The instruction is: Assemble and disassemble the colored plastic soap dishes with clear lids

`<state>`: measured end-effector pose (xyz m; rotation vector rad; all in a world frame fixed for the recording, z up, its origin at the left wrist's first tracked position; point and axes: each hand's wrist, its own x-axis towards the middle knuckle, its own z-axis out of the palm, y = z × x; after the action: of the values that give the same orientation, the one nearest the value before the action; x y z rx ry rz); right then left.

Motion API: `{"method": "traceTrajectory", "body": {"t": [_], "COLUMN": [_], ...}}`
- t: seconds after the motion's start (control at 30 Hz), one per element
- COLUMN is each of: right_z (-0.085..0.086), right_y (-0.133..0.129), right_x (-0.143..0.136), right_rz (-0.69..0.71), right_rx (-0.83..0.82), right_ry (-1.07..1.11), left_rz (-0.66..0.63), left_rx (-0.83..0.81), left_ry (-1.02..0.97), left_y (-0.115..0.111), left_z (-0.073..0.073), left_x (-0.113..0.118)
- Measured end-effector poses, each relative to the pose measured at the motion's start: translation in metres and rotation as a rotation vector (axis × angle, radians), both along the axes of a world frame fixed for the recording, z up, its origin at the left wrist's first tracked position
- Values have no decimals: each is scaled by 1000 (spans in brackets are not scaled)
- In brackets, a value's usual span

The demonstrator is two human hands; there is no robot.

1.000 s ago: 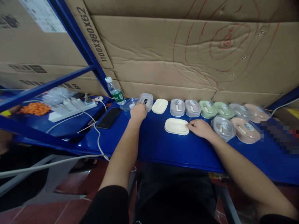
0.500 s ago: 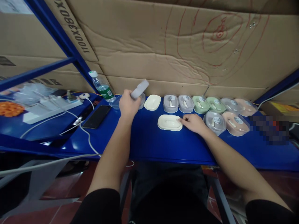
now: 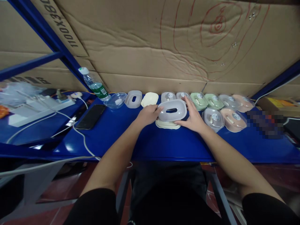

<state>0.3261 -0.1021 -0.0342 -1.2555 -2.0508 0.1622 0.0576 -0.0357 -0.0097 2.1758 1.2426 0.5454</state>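
My left hand (image 3: 149,114) and my right hand (image 3: 192,117) grip opposite ends of a grey oval dish (image 3: 166,115) with a slot in its middle. The dish is held just above a cream tray (image 3: 167,125), which it mostly covers. Behind my left hand lies another cream tray (image 3: 150,99). To its left stands a second grey slotted dish (image 3: 133,99), then a clear plastic bowl (image 3: 116,100). Several lidded boxes, such as a green one (image 3: 198,101), a grey one (image 3: 213,120) and a peach one (image 3: 234,120), stand to the right.
A water bottle (image 3: 96,88) stands at the back left beside a black phone (image 3: 91,117). White cables (image 3: 82,137) run over the left of the blue table (image 3: 173,148). A cardboard wall (image 3: 131,40) rises behind. A yellow-marked box (image 3: 275,107) is at the right.
My left hand has brought the grey dish from the back left to above the front cream tray. My right hand has let go of that tray and now holds the dish's right end.
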Motion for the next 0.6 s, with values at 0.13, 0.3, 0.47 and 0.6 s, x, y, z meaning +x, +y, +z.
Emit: {"method": "traceTrajectory", "body": {"t": [0.13, 0.3, 0.47, 0.6], "right_z": [-2, -3, -5, -9], "right_y": [0, -4, -7, -5], "right_x": [1, -5, -14, -14], "right_rz": [26, -11, -30, -29], "right_rx": [-54, -128, -223, -235], "right_ry": [-52, -130, -306, -310], "left_rz": [-52, -11, -10, -11], "left_rx": [-21, 40, 89, 63], "left_ry": [54, 233, 412, 437], "left_y": [5, 4, 3, 5], "left_z": [-3, -3, -13, -18], "left_x": [-5, -5, 0, 3]}}
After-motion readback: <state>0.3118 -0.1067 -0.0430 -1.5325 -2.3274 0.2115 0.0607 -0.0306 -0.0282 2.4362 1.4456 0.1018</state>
